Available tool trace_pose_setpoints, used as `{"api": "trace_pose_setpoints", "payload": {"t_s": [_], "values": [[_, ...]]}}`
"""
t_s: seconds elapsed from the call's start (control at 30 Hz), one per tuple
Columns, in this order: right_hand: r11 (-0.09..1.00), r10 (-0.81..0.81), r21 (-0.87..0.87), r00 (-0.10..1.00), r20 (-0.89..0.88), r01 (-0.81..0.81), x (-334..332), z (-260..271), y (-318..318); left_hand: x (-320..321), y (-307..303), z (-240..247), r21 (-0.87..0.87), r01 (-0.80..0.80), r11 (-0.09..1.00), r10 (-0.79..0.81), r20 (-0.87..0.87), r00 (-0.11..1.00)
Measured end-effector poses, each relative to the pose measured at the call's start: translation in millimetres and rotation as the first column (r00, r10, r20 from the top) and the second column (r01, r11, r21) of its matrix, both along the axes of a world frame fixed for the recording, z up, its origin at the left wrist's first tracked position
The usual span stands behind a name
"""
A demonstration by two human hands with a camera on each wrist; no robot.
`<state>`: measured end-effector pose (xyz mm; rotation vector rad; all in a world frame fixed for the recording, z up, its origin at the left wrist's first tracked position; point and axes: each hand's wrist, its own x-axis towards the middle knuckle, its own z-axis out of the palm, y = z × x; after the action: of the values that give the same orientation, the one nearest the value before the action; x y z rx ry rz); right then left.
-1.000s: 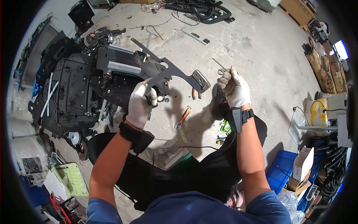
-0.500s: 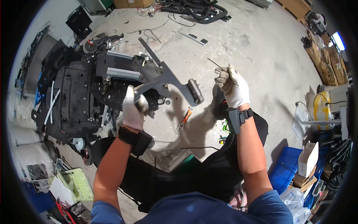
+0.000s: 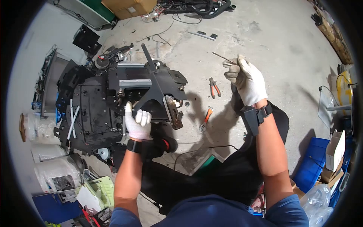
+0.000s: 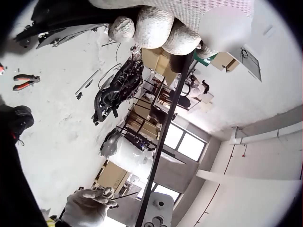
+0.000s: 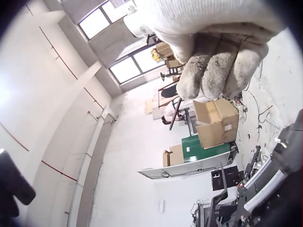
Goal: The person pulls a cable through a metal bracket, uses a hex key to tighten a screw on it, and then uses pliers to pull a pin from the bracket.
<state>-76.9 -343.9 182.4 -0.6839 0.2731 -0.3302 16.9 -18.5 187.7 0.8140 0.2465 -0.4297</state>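
My gloved left hand [image 3: 138,123] grips a black metal bracket [image 3: 153,94] by its near part, holding it up over the stripped black chassis [image 3: 90,113]. A plate with holes [image 3: 172,112] faces up at the bracket's right end. In the left wrist view the bracket is a thin dark bar [image 4: 163,135] running down from the curled fingers [image 4: 154,28]. My gloved right hand [image 3: 247,81] is raised to the right, pinching a thin dark metal rod [image 3: 223,57] that points away to the upper left. The rod [image 5: 175,113] sticks out past the curled fingers in the right wrist view.
Orange-handled pliers [image 3: 214,87] and an adjustable wrench [image 3: 206,119] lie on the concrete floor between the hands. Black hoses [image 3: 204,9] are heaped at the far side. A blue bin [image 3: 312,160] stands at the right, and a coil spring [image 3: 120,97] on the chassis.
The bracket has turned in my left hand, so its end plate swings nearer and shows its holes. The right hand keeps holding the rod. The head view has shifted left.
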Motion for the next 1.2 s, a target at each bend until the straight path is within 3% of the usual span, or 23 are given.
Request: {"api": "trace_pose_setpoints", "payload": {"t_s": [0.1, 0.17, 0.37, 0.5, 0.57, 0.6, 0.67, 0.77, 0.87, 1.0, 1.07, 1.2], "values": [[0.999, 0.045, 0.006, 0.998, 0.032, -0.045, -0.7, 0.1, -1.0, 0.1, 3.9, -7.1, -0.036, 0.007, 0.999, -0.007, -0.001, 1.0], [0.999, 0.021, -0.029, 1.0, 0.0, -0.021, 1.3, -1.9, 0.6, -2.2, 1.8, -3.8, 0.025, -0.012, 1.0, 0.013, -0.014, 1.0], [0.993, -0.035, -0.112, 0.996, -0.083, 0.025, 1.5, 1.1, 11.9, -3.8, 6.5, -3.2, -0.041, -0.044, 0.998, 0.04, -0.082, 0.996], [0.984, 0.015, -0.171, 0.988, -0.153, -0.042, -0.6, 9.5, 14.9, -5.7, 0.2, 4.7, 0.142, -0.195, 0.971, 0.218, -0.169, 0.961], [0.982, 0.03, -0.182, 0.987, -0.158, -0.059, -0.8, 8.8, 14.1, -2.5, 9.7, -4.4, -0.082, -0.066, 0.994, 0.052, -0.157, 0.986], [0.982, 0.038, -0.176, 0.987, -0.156, -0.066, -0.7, 9.3, 13.9, -2.2, 8.1, -2.5, -0.08, -0.065, 0.995, 0.052, -0.156, 0.986], [0.983, 0.046, -0.168, 0.987, -0.154, -0.072, -0.5, 9.2, 13.4, -2.4, 2.6, 1.9, 0.123, -0.163, 0.979, 0.186, -0.206, 0.961], [0.979, 0.07, -0.178, 0.988, -0.139, -0.095, -1.0, 11.0, 14.8, -2.1, 1.9, 0.9, 0.129, -0.192, 0.973, 0.217, -0.216, 0.952], [0.974, -0.03, -0.225, 0.982, -0.185, -0.013, -1.9, 20.8, 23.7, -1.8, 1.6, 1.2, 0.135, -0.208, 0.969, 0.235, -0.233, 0.944], [0.928, 0.032, -0.353, 0.969, -0.244, -0.119, -5.5, 30.2, 28.4, -6.8, -3.4, 5.4, 0.141, -0.231, 0.963, 0.259, -0.235, 0.937], [0.919, 0.025, -0.373, 0.964, -0.266, -0.126, -5.2, 29.8, 28.6, -1.7, 10.5, -17.8, -0.038, -0.035, 0.999, 0.032, -0.063, 0.997], [0.931, 0.024, -0.349, 0.971, -0.238, -0.109, -3.4, 21.9, 25.5, -4.8, 5.2, -13.4, 0.055, 0.025, 0.998, -0.024, -0.004, 1.0]]}}
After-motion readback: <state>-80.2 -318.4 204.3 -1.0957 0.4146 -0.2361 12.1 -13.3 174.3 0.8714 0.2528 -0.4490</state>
